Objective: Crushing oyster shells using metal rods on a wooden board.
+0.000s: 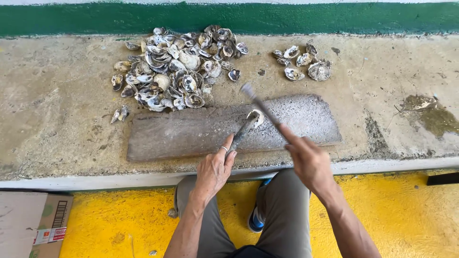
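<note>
Concrete ledge point(57, 110), green wall behind. Stone slab point(191, 134) as landmark. Left hand point(213, 169): fingers closed round chisel point(244, 131), tip on oyster shell point(256, 118) atop slab. Right hand point(308, 160): fingers gripping raised hammer point(260, 105). Shell heap point(177, 67) behind slab. Risk: glancing blow, likely striking the left hand.

Worn concrete ledge point(57, 110), green wall band point(95, 18), yellow painted floor point(119, 220), cardboard box point(28, 220) lower left
</note>
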